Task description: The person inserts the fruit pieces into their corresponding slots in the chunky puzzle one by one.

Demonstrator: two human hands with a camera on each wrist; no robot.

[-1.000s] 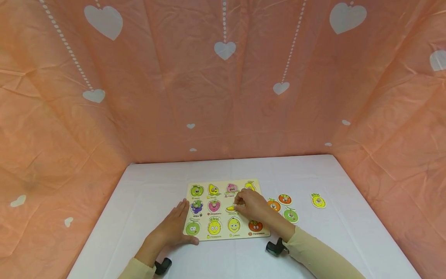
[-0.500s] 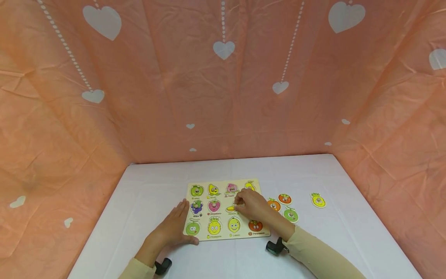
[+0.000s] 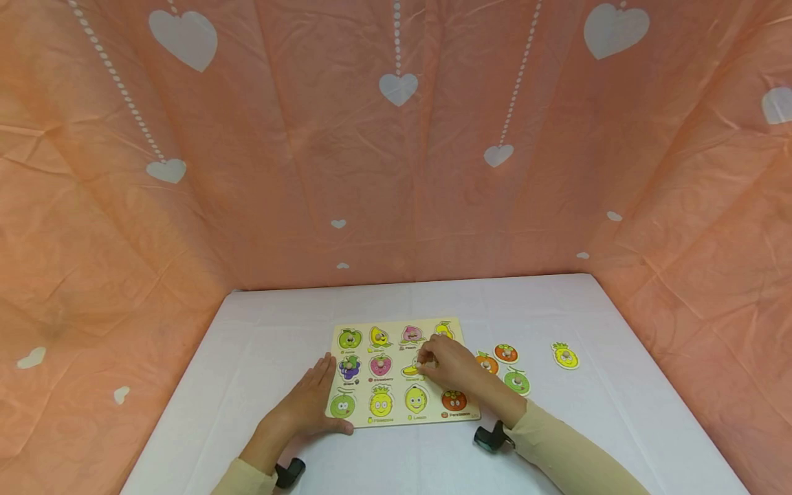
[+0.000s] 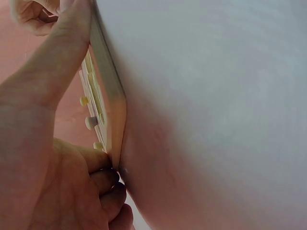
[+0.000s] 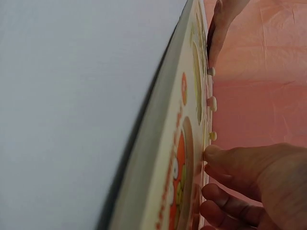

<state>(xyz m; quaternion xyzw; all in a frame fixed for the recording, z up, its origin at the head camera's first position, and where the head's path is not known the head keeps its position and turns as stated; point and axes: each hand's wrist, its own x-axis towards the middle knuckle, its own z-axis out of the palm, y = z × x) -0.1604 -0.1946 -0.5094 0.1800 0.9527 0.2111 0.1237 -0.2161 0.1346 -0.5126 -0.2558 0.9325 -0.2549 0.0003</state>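
A wooden fruit puzzle board lies flat on the white table. My left hand rests against its near left corner, fingers extended along the left edge and thumb at the front edge. With thumb and fingertips, my right hand pinches the banana puzzle piece at its place in the middle row; the hand hides part of it. Knobbed pieces fill the places to the left and behind, such as the strawberry and grape. The front row shows printed fruit pictures, among them a lemon.
Right of the board lie loose pieces: an orange partly behind my right hand, a persimmon and a green melon. A pineapple piece lies farther right. A pink curtain with white hearts surrounds the table.
My right hand has shifted very slightly to the right, still pinching the banana piece. The left hand and the loose pieces have not moved.
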